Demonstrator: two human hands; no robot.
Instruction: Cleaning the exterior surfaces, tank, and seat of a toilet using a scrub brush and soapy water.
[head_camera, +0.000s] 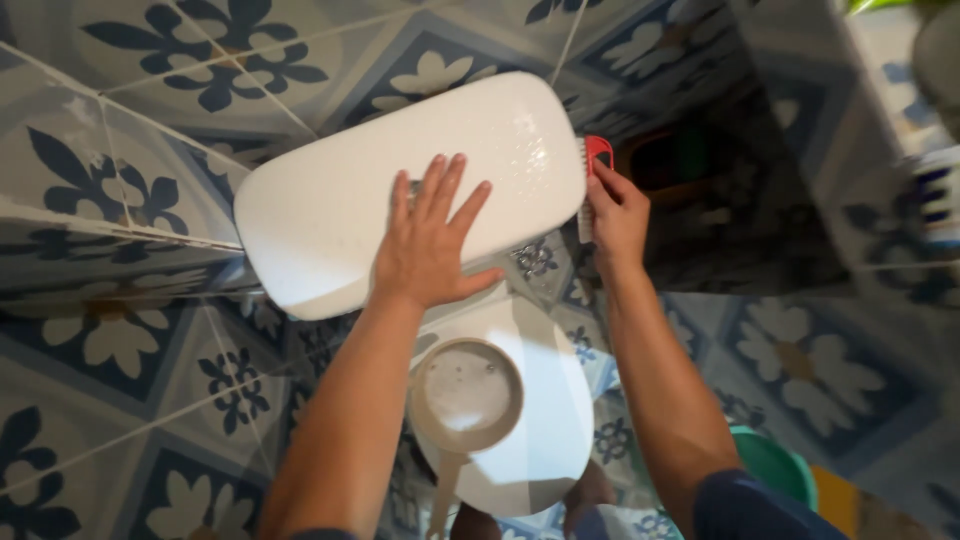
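Your left hand (428, 245) lies flat, fingers spread, on the wet white tank lid (330, 200); your right hand (618, 215) grips a red brush (592, 170) at its end. The lid looks heavy, slick and breakable, so hold its long edges.

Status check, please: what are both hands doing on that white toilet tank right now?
Left hand flat on white tank lid. Right hand grips red brush at lid's edge. Beige scoop on toilet seat below.
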